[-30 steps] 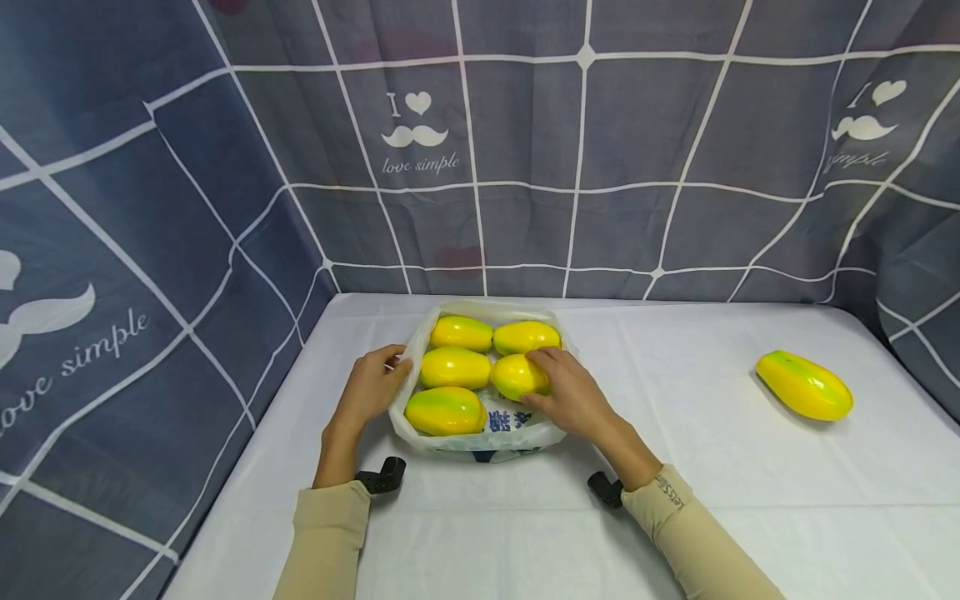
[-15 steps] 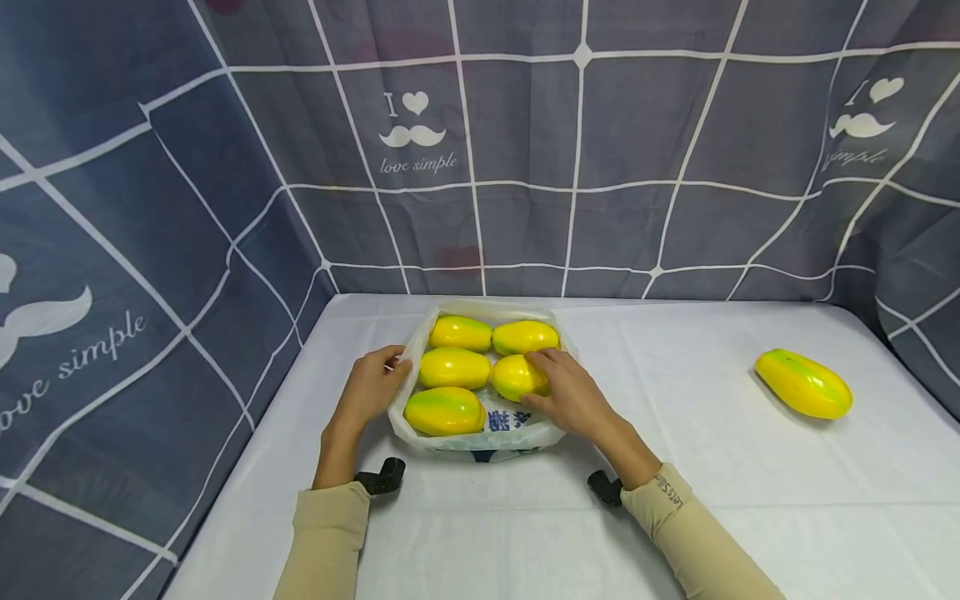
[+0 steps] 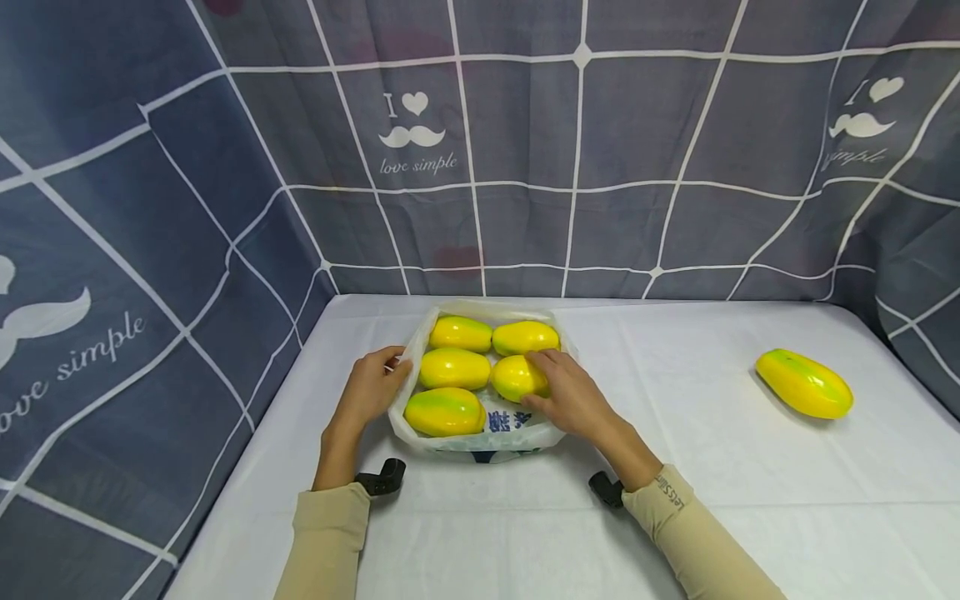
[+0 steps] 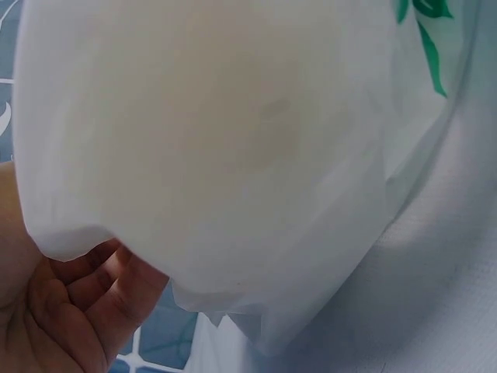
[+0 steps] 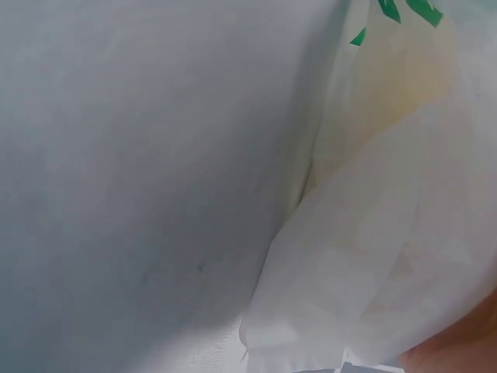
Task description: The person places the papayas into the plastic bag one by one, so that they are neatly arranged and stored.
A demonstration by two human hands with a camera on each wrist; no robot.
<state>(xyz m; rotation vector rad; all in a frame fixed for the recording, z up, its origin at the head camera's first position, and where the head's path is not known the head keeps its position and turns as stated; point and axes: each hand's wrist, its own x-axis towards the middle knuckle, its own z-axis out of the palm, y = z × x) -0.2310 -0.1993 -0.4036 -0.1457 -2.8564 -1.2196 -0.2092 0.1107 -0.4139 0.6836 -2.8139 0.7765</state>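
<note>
A white plastic bag [image 3: 513, 442] lies opened out on the table, with several yellow-green papayas [image 3: 444, 412] in it. At the bag's left rim, my left hand [image 3: 371, 383] pinches the plastic; in the left wrist view the bag's side hangs over the fingers [image 4: 128, 299]. My right hand [image 3: 572, 392] reaches in over the right rim and grips the papaya [image 3: 517, 377] in the middle of that side, fingers on top and thumb at its near end. In the right wrist view the bag's wall [image 5: 373, 256] covers most of that hand.
One more papaya [image 3: 804, 384] lies alone on the white tablecloth [image 3: 697, 542] at the right. A grey checked curtain [image 3: 525, 225] rises behind the table, and another side of it stands close on the left. Blue print shows on the bag's bare front-right floor.
</note>
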